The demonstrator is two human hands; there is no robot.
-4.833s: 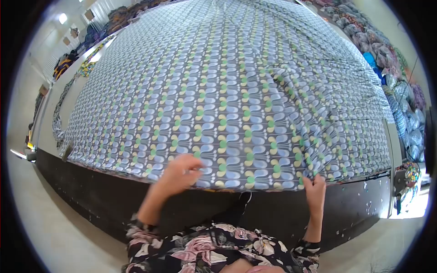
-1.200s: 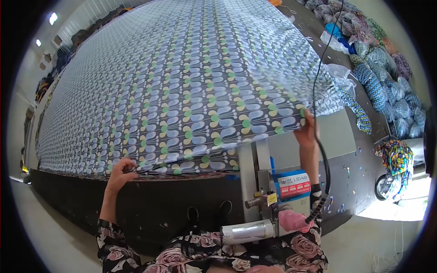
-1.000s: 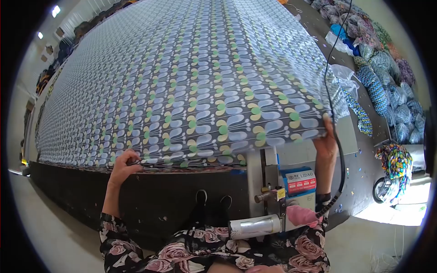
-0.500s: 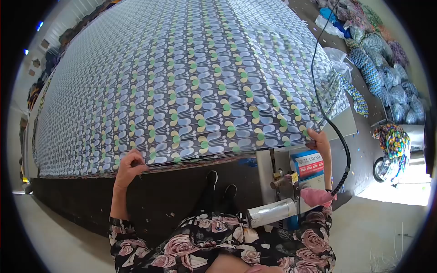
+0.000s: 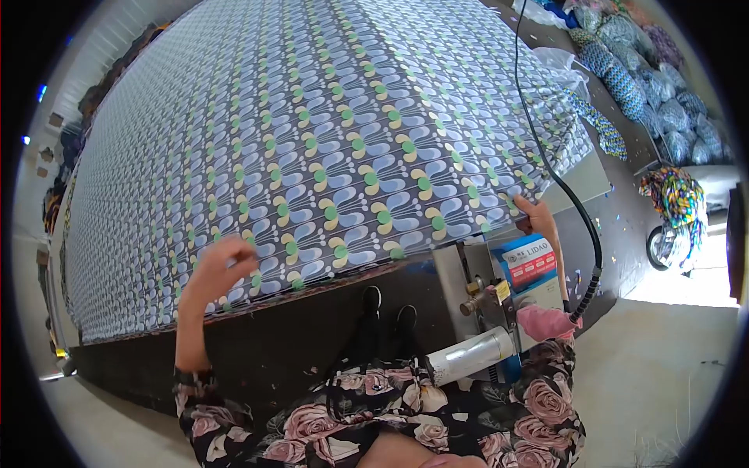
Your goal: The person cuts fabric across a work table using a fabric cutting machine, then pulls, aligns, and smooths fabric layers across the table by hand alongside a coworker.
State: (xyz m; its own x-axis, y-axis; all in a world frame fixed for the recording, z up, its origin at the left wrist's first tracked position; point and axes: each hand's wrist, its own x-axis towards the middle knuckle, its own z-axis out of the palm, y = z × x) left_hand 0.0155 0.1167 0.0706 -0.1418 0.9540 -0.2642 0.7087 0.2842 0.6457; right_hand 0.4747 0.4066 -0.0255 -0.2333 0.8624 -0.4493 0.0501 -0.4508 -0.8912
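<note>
Patterned fabric (image 5: 312, 148), grey with blue, green and cream floral shapes, is spread in layers over a large table. My left hand (image 5: 217, 269) is over its front edge at the left, slightly blurred, fingers curled in a loose fist with nothing visible in them. At the right, my right hand (image 5: 538, 216) grips the fabric's front edge, thumb on top and fingers hidden beneath. Just below that hand is an electric machine (image 5: 528, 265) with a blue-and-red "LIDAO" label. Its silver cylinder (image 5: 472, 356) points toward my body.
A black cable (image 5: 581, 214) runs from the machine up across the fabric's right side. Pink cloth (image 5: 544, 321) wraps part of the machine. Bagged bundles (image 5: 663, 109) lie on the floor at the right, near a heap of colourful strips (image 5: 675, 201).
My left hand has left the fabric edge and risen over the cloth, fingers curled. My right hand still grips the edge. The view has turned slightly.
</note>
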